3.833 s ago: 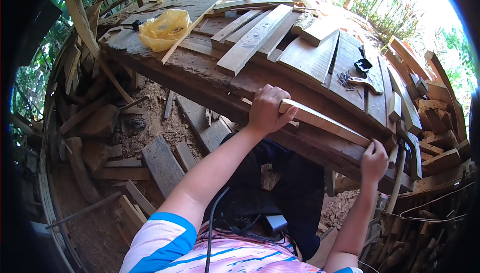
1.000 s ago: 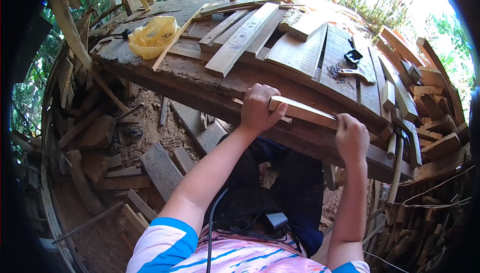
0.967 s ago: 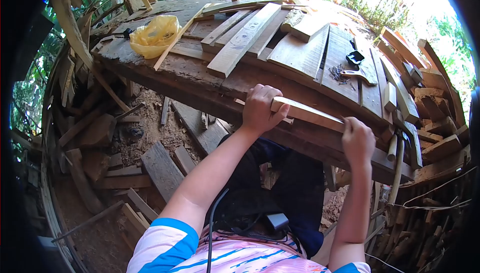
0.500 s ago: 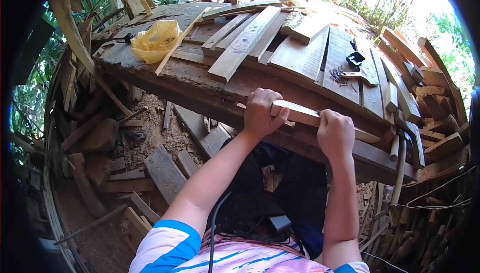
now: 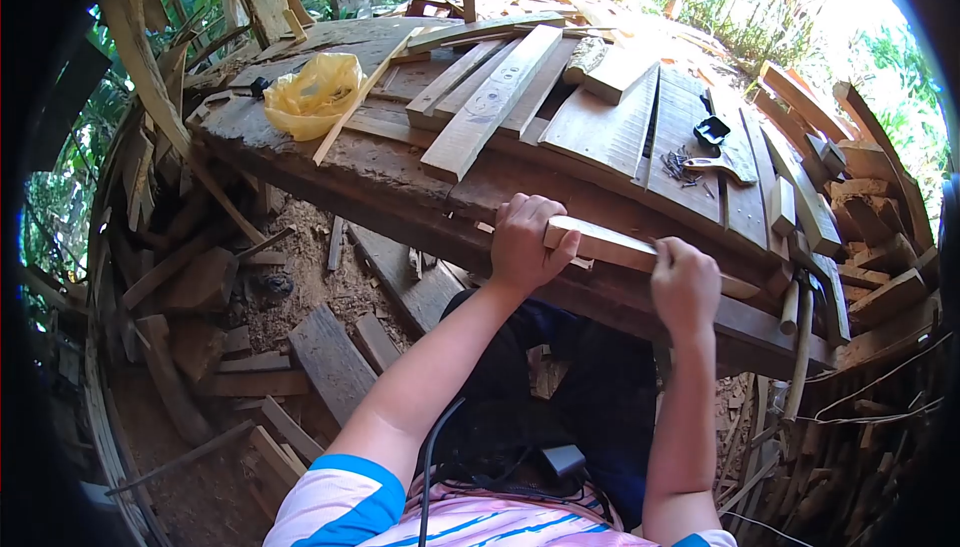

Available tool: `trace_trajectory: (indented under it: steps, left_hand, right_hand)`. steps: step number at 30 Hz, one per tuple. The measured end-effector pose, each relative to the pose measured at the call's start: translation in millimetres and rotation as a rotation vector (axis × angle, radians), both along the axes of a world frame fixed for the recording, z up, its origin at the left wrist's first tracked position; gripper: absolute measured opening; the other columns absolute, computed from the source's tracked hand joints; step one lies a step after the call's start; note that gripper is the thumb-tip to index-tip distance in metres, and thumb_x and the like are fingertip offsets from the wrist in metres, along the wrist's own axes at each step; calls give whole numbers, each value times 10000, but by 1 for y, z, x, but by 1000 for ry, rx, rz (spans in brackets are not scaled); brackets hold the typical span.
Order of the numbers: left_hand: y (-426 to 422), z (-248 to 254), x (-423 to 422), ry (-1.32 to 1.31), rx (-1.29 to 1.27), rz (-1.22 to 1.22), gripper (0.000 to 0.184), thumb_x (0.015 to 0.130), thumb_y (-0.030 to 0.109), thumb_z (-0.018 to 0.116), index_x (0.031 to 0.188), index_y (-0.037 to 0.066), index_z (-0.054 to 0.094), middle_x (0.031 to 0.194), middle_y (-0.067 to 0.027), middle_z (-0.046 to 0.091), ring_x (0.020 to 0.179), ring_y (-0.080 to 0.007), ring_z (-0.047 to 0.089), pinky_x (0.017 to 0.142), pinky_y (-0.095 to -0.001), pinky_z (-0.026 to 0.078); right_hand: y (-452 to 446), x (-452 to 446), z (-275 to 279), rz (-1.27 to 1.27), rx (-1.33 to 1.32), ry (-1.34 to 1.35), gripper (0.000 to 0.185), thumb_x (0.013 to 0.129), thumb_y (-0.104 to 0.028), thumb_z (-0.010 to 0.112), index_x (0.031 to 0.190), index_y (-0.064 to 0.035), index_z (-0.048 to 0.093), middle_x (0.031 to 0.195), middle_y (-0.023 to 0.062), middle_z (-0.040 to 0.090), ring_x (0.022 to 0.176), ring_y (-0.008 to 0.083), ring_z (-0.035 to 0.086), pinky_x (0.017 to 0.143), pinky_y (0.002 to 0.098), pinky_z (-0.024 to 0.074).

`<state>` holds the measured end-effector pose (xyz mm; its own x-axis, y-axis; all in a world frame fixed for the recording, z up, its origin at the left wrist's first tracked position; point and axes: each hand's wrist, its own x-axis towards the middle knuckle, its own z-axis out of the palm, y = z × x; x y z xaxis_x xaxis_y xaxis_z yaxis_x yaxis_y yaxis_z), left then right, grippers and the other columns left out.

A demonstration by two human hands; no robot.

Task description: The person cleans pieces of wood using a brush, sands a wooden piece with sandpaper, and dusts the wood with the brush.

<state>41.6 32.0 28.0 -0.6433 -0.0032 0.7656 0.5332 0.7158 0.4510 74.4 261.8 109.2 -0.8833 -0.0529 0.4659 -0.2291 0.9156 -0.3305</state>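
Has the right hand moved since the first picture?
Yes: judged against the short round handle, the right hand has shifted left, along the wood piece toward the left hand.

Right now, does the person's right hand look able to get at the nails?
Probably yes: the nails lie uncovered on a board beyond, and nothing stands between. The right hand is closed at the wood strip the left hand grips, so it would likely have to leave that first.

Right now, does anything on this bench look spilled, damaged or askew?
Yes: what look like dark nails lie loosely scattered near the black tray, perhaps spilled. The bench's front edge is ragged near the yellow bag, possibly worn or broken.
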Motion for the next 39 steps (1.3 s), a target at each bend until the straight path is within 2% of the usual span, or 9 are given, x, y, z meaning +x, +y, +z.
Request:
trace_trajectory:
  steps: [6,8,14,18,20,24,27,33,39]
  left_hand:
    - [0,1,4,-8,-28,11,447,891,506,626,1031,85,684,968,-97,686,945,-323,626,864,-451,446]
    - [3,2,8,15,-176,-7,509,875,563,629,1084,102,684,993,-80,683,955,-302,633,872,-445,435]
    - [4,-5,7,34,-158,8,576,877,629,602,1115,110,680,1015,-66,682,953,-281,642,855,-437,423]
    - [3,-5,6,49,-164,7,604,890,649,581,1126,100,672,1014,-75,681,943,-287,642,840,-427,424]
    - [0,-14,3,54,-140,4,624,887,666,577,1138,102,668,1019,-75,679,937,-286,640,836,-426,424]
    - [-9,-22,15,103,-209,37,698,869,733,559,1171,111,652,1032,-65,672,913,-281,628,827,-423,422]
    - [-6,-26,13,89,-218,84,758,849,790,529,1178,118,651,1030,-55,665,919,-264,623,824,-423,416]
    - [-4,-27,13,73,-199,89,782,859,815,489,1196,124,632,996,-47,653,895,-267,620,808,-424,410]
    - [-6,-28,13,86,-191,81,794,869,825,468,1198,121,631,992,-50,653,892,-267,622,808,-425,409]
  right_hand:
    - [-25,1,-4,245,-80,75,193,964,-162,634,893,-33,758,887,175,753,842,382,721,785,494,550]
    - [1,5,-1,182,-128,1,191,975,-169,636,963,-37,773,921,180,757,875,383,721,800,492,549]
    - [57,0,-17,-152,-100,21,208,987,-180,621,999,-46,780,954,184,760,905,395,720,810,492,551]
    - [-28,1,-2,5,-32,-74,197,976,-167,618,938,-45,767,975,183,765,939,376,733,852,482,565]
    - [-50,-4,-15,214,-109,29,164,959,-143,635,937,-42,762,1015,193,765,1009,360,734,903,459,568]
    - [-40,8,-10,403,-174,-18,132,963,-96,638,975,-48,761,1124,143,771,1181,300,700,1068,461,506]
    - [-5,17,-3,244,-103,-61,155,986,-100,624,1028,-71,770,1175,100,767,1214,278,689,1109,507,468]
    - [13,-10,-15,-11,-92,45,192,995,-128,616,1033,-29,776,1175,177,754,1187,354,692,1080,464,501]
    - [-57,13,-15,419,-83,65,160,964,-105,643,1053,-45,763,1204,134,758,1219,303,686,1098,466,498]
